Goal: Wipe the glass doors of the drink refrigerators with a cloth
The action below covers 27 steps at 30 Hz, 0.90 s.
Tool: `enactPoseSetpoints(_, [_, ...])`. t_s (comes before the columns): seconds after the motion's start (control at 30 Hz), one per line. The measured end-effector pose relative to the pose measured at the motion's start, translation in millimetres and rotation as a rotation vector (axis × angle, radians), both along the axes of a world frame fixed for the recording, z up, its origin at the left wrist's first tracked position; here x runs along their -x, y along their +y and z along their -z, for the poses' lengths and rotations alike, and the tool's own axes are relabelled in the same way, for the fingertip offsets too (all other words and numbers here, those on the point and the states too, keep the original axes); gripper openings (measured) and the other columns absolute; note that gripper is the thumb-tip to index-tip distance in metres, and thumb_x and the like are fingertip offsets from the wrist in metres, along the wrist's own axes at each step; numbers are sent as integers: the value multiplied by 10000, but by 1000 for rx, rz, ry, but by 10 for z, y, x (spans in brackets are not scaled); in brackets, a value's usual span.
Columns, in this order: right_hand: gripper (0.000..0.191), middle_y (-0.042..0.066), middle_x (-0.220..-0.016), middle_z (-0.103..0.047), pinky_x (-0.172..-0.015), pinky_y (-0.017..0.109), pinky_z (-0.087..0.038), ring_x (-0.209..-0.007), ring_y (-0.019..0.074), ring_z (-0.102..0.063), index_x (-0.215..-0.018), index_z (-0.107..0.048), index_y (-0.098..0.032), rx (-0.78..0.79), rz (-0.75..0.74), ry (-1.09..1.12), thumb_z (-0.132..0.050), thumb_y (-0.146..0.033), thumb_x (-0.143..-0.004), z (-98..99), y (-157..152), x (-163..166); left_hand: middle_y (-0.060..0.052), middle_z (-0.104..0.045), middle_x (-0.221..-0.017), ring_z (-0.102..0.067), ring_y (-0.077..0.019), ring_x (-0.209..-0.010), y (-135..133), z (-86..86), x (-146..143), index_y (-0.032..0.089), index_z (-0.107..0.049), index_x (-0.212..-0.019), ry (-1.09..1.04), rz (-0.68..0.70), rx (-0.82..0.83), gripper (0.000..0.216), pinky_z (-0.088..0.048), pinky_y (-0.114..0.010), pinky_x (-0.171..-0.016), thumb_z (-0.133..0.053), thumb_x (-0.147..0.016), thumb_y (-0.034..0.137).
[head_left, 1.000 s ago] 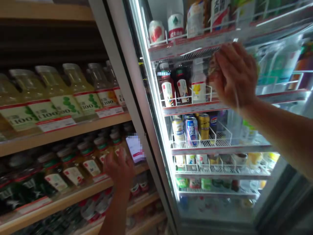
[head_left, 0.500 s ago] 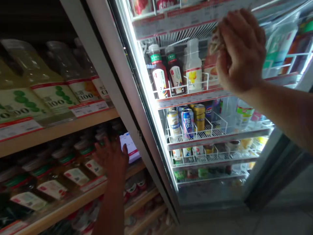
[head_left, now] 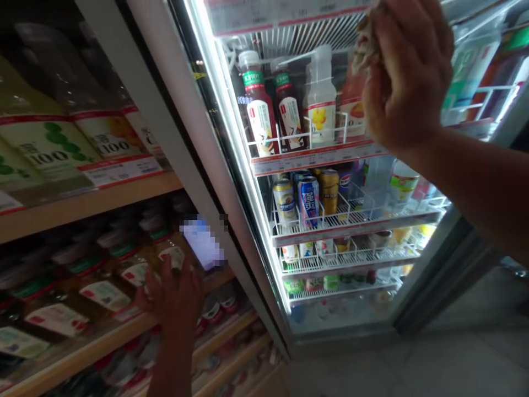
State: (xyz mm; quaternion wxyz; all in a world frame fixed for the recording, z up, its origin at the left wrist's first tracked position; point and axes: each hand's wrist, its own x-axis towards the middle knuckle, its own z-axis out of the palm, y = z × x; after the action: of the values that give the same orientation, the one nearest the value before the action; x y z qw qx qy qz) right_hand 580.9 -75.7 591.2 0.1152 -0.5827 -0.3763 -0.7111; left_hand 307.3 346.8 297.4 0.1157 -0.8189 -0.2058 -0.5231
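Note:
My right hand (head_left: 407,77) is up at the lit fridge's glass door (head_left: 231,182), fingers closed round a crumpled patterned cloth (head_left: 363,44) that presses on the pane at the height of the bottle shelf (head_left: 314,157). Behind the glass stand dark red juice bottles (head_left: 258,107) and a white bottle (head_left: 319,102). My left hand (head_left: 173,300) hovers low in front of the wooden shelf (head_left: 124,190), fingers spread and holding nothing. A lit phone (head_left: 204,248) leans on the shelf among bottles just above the fingertips, apart from the hand.
Wooden shelves on the left carry large "100" juice jugs (head_left: 53,154) above and rows of small green-capped bottles (head_left: 103,286) below. Inside the fridge, cans (head_left: 308,201) fill the wire rack under the bottles. Pale tiled floor (head_left: 413,364) shows bottom right.
The view has tilted down. My right hand with the cloth has slid up the glass. My left hand has dropped away from the phone, which stays propped on the shelf.

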Motion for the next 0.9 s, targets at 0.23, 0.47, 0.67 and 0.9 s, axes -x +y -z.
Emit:
enactPoseSetpoints(0.23, [559,96,-1633,-490,-1254,446,-336,-1552,282,-398,-1580,-489,-171,-7,-20,48,-326,-360,-1080,19,-12,23,-58,-314,-1717,-221,-411,-1595,-20,107,-59,394,-426,-1604,-8,43,30,620,-172,-710,-1258,-584,-1007,344])
enactPoseSetpoints(0.47, [596,-1,-1649,-466,-1265,436,-274,-1539,320,-403,-1602,-472,-257,33,-104,75,-390,-421,-1035,9,-67,18,-157,-447,-1632,-272,-381,-1586,-114,334,-104,313,-489,-1573,21,28,-43,567,-222,-668,-1242,-585,-1017,262])
enactPoseSetpoints(0.67, [687,-6,-1645,-454,-1240,437,-286,-1513,341,-418,-1566,-502,-171,34,-8,65,-213,-506,-1041,23,-50,122,-134,-447,-1630,-263,-401,-1584,-162,426,-121,360,-518,-1549,27,91,42,555,-234,-697,-1220,-587,-1005,278])
enactPoseSetpoints(0.9, [653,-35,-1615,-493,-1221,427,-294,-1504,325,-442,-1458,-620,-198,16,-38,138,-273,-493,-989,44,11,267,-97,-384,-1674,-257,-404,-1583,-218,476,-173,466,-350,-1620,19,111,29,664,-203,-729,-1215,-578,-1023,287])
